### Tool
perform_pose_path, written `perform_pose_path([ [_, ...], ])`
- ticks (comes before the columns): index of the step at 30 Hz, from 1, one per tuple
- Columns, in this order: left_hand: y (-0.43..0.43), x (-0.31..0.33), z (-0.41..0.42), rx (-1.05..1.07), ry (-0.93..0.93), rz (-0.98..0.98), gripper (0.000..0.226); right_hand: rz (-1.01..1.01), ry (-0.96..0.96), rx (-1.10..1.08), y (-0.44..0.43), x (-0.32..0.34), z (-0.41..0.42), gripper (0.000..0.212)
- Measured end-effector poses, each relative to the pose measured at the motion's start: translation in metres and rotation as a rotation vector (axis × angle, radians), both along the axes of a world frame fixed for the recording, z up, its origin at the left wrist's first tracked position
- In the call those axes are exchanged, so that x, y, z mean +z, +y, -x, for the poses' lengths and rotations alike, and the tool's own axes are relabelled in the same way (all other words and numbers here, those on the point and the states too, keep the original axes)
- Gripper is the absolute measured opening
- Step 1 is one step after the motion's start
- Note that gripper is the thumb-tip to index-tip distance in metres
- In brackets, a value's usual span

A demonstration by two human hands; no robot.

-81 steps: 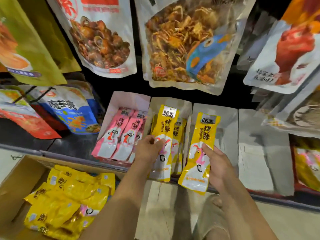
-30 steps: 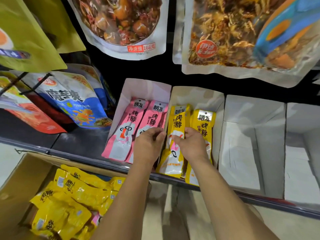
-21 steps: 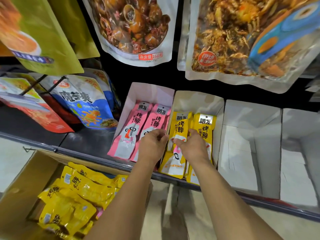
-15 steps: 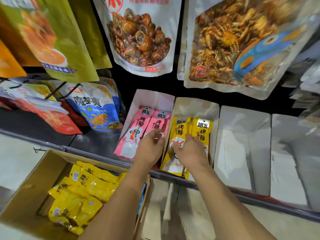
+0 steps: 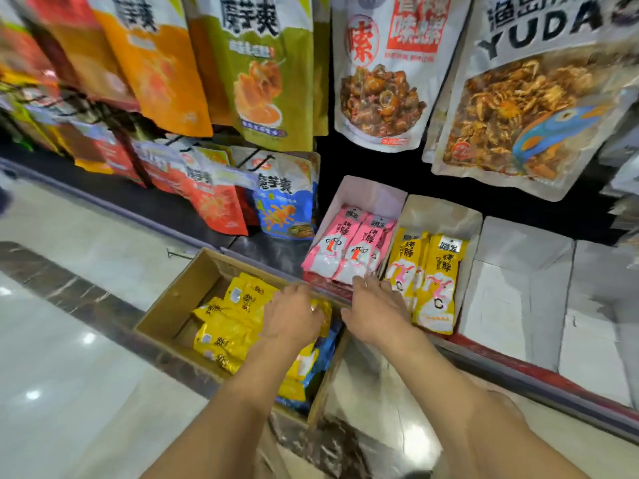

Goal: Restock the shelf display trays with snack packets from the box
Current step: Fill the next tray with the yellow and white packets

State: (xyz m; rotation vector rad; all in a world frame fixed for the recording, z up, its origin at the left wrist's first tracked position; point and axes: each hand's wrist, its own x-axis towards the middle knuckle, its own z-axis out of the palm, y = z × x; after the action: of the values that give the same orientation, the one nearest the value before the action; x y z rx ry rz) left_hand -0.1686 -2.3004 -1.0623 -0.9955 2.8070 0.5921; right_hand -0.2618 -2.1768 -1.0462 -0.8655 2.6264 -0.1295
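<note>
An open cardboard box (image 5: pixel 166 305) stands on the floor below the shelf, with several yellow snack packets (image 5: pixel 228 337) heaped inside. My left hand (image 5: pixel 294 316) is over the box's far end, palm down, fingers bent onto the packets with none lifted. My right hand (image 5: pixel 377 312) hovers at the shelf's front edge with fingers apart, holding nothing. Just beyond it, one display tray (image 5: pixel 366 195) holds pink packets (image 5: pixel 349 250). The tray to its right (image 5: pixel 442 216) holds yellow packets (image 5: pixel 435 281) lying lengthwise.
Two white trays (image 5: pixel 511 305) (image 5: pixel 601 323) to the right hold nothing. Large snack bags (image 5: pixel 380 81) hang above the trays, and more bags (image 5: pixel 283 198) stand on the shelf to the left. A shelf rail (image 5: pixel 518 371) runs along the front. Shiny tiled floor (image 5: pixel 69 340) lies left.
Both hands have drawn back from the yellow tray. My left hand dropped left into the box, my right hand pulled to the shelf edge. The view swung left and up.
</note>
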Motion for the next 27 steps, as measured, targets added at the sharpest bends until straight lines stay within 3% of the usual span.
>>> perform_pose_path([
  [6, -0.032, -0.009, -0.062, 0.159, -0.184, -0.026, 0.052, -0.005, 0.029, 0.149, -0.041, -0.005, -0.039, 0.063],
  [12, -0.064, -0.029, -0.092, 0.365, -0.2, -0.128, 0.059, -0.025, -0.005, 0.273, -0.09, -0.031, -0.062, 0.062],
  [21, -0.08, -0.077, -0.08, 0.585, -0.195, -0.356, 0.07, -0.122, -0.059, 0.344, -0.133, -0.081, -0.065, 0.063],
  [27, -0.085, -0.101, -0.064, 0.626, -0.265, -0.323, 0.088, -0.148, 0.103, 0.352, -0.144, -0.106, -0.062, 0.068],
])
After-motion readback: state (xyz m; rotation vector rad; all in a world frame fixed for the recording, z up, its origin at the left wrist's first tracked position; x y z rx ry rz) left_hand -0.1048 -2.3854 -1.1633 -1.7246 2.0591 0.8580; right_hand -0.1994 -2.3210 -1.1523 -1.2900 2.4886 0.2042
